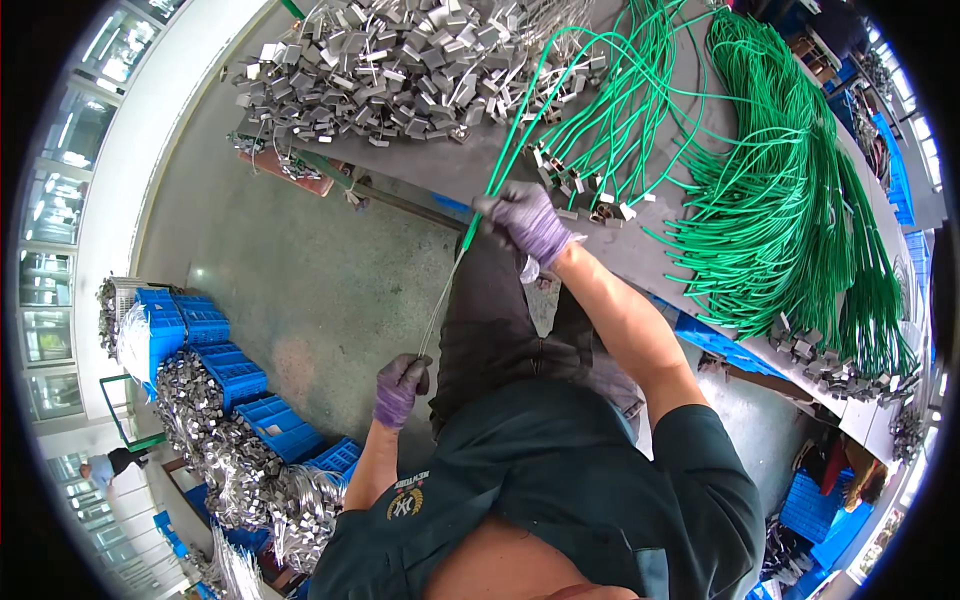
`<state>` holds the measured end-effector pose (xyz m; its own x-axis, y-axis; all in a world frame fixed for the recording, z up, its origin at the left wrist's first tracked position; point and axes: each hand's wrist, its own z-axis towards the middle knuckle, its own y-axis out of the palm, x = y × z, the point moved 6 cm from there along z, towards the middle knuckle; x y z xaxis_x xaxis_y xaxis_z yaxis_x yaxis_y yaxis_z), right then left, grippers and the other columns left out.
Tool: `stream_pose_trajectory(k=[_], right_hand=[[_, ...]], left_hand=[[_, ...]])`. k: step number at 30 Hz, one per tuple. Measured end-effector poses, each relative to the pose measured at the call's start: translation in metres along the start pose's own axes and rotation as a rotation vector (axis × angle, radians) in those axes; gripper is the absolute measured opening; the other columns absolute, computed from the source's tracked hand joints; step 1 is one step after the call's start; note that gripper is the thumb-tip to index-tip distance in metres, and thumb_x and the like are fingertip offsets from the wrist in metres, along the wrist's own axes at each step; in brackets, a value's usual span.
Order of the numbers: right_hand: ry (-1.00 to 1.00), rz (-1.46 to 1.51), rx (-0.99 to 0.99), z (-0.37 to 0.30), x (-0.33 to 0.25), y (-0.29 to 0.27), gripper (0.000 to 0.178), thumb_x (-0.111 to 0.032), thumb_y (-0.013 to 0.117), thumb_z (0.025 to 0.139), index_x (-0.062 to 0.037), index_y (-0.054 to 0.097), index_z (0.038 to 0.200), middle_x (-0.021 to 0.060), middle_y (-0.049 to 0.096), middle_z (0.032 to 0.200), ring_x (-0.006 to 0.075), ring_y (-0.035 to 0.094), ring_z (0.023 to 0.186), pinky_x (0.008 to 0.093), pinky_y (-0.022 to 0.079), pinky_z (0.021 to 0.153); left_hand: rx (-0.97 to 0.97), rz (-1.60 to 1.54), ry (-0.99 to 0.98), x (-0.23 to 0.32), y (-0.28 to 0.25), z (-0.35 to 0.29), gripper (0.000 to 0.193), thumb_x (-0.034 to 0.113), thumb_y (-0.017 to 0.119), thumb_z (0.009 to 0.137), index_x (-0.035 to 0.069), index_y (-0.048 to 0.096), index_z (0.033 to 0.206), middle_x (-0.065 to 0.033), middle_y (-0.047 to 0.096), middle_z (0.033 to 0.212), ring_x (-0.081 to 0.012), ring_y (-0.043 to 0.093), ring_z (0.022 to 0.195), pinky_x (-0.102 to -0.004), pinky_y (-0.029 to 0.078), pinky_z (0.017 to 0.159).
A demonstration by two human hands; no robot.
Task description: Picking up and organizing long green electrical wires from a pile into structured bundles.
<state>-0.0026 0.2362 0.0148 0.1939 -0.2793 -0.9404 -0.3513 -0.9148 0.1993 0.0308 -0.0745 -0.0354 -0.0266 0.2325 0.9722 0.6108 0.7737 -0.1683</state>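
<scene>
My right hand [525,220], in a purple glove with darkened fingers, is closed round two green cords [512,150] at the table's near edge. The cords rise from it and arch back over the tabletop. Below this hand their green ends give way to thin silvery wires [440,303], stretched slantwise down to the left. My left hand [402,390], gloved alike, pinches the lower end of these wires above the floor, beside my thigh. Just right of my right hand, small metal blocks [570,180] lie at the ends of other green cords [640,130].
A large heap of grey metal blocks [370,75] covers the table's far left. Bundled green cords [780,190] fill its right side. Blue crates [275,425] and piles of metal parts [215,440] stand on the floor at left. Another person [110,465] is far off at lower left.
</scene>
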Motion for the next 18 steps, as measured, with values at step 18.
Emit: stream_pose_trajectory(k=[18], right_hand=[[0.096,-0.174,-0.172,-0.011,0.024,0.041,0.027,-0.027,0.067,0.082,-0.0007,0.063,0.075,0.007,0.061,0.058,0.0111,0.055,0.044,0.0244,0.044,0.04]], left_hand=[[0.063,0.076,-0.214,0.004,0.0,0.034,0.016,0.015,0.053,0.091,0.003,0.063,0.094,-0.0018,0.053,0.058,-0.0075,0.049,0.05,-0.0244,0.039,0.047]])
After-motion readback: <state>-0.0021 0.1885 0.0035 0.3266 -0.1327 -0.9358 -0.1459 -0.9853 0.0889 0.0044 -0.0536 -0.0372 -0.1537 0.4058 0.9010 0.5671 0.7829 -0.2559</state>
